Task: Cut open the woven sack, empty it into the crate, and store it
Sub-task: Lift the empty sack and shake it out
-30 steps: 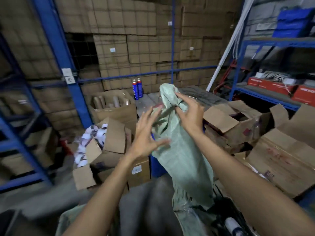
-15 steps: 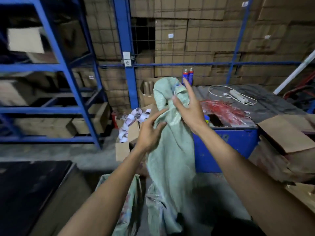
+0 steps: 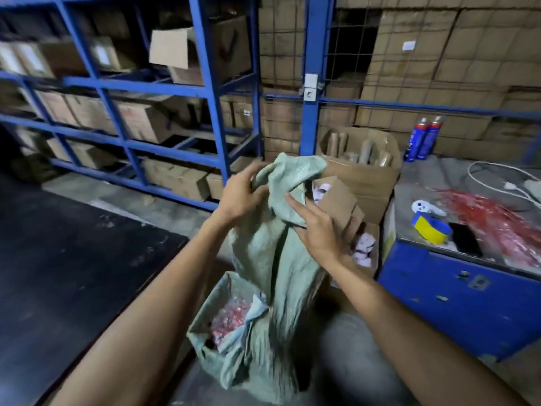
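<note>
A limp pale green woven sack [image 3: 272, 259] hangs in front of me, bunched at its top. My left hand [image 3: 238, 194] grips the top fold from the left, fingers curled round the cloth. My right hand [image 3: 314, 227] presses against the sack's right side with its fingers straight. Below, a second open green sack [image 3: 213, 344] stands on the floor with red and clear packets [image 3: 228, 317] showing inside it. No crate can be made out.
Blue shelving [image 3: 205, 92] with cardboard boxes fills the left and back. A dark flat surface [image 3: 67, 259] lies at left. Open cartons [image 3: 360, 177] stand behind the sack. A blue cabinet [image 3: 456, 300] at right carries tape, a phone, red plastic and two spray cans [image 3: 424, 139].
The view has swung left and down. Both hands lowered the sack's top and bunched it tighter; the left hand went from open fingers to gripping the fold.
</note>
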